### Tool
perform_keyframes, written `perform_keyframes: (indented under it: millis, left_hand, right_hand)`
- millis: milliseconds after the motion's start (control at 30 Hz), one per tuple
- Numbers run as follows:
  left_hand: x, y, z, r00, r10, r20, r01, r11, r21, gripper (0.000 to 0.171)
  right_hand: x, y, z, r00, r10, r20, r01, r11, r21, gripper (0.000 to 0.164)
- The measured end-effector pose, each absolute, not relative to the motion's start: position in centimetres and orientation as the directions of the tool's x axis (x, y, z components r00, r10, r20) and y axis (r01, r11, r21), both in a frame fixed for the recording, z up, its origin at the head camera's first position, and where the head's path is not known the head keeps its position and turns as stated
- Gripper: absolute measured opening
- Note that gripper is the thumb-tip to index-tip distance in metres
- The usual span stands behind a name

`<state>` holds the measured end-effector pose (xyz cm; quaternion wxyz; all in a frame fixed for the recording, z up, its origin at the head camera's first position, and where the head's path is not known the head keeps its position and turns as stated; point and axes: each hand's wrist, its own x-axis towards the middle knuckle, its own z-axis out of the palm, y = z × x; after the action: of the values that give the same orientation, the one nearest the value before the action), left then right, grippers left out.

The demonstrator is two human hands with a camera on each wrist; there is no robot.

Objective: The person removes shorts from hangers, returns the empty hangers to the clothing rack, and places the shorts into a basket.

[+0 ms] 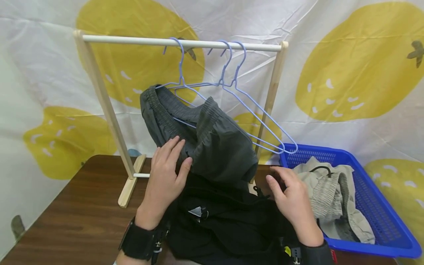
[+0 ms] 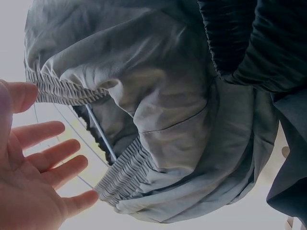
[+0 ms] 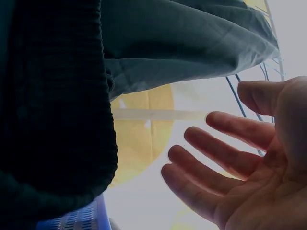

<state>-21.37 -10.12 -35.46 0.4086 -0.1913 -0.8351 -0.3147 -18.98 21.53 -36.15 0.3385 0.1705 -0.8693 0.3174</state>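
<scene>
Dark grey elastic-waist shorts hang tilted on a blue wire hanger, their waistband gaping around its lower bar. In front of the waistband is my left hand, fingers extended and holding nothing; the left wrist view shows them spread beside the gathered elastic. To the right of the shorts, my right hand has its fingers loosely bent and apart, with nothing in them. A black garment with a small triangular patch lies below the shorts, between my forearms.
A wooden rack with a white rail stands on the brown table. Two more blue hangers hang to the right. A blue basket at the right holds beige clothing. Behind is a lemon-print cloth.
</scene>
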Motion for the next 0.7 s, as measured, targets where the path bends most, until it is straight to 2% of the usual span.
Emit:
perform_keyframes:
  millis: [167, 267, 467, 700]
  left_hand:
    - [-21.3, -10.1, -35.5, -0.604, 0.073, 0.794, 0.575, 0.730, 0.370, 0.045]
    - [-21.3, -10.0, -35.6, -0.618, 0.093, 0.781, 0.574, 0.732, 0.367, 0.043]
    - [-21.1, -9.9, -35.7, -0.662, 0.137, 0.737, 0.562, 0.742, 0.367, 0.041]
    - [-21.0, -9.5, -35.8, -0.683, 0.203, 0.701, 0.569, 0.750, 0.338, 0.039]
  right_hand:
    - [-18.8, 22.0, -36.1, -0.845, -0.135, 0.518, -0.416, 0.774, -0.478, 0.035]
    - [-18.8, 22.1, -36.1, -0.893, -0.163, 0.419, -0.371, 0.795, -0.480, 0.043]
    - [-19.0, 22.2, -36.5, -0.933, -0.204, 0.298, -0.330, 0.818, -0.471, 0.055]
    - [-19.3, 22.1, -37.1, -0.957, -0.251, 0.148, -0.291, 0.821, -0.492, 0.067]
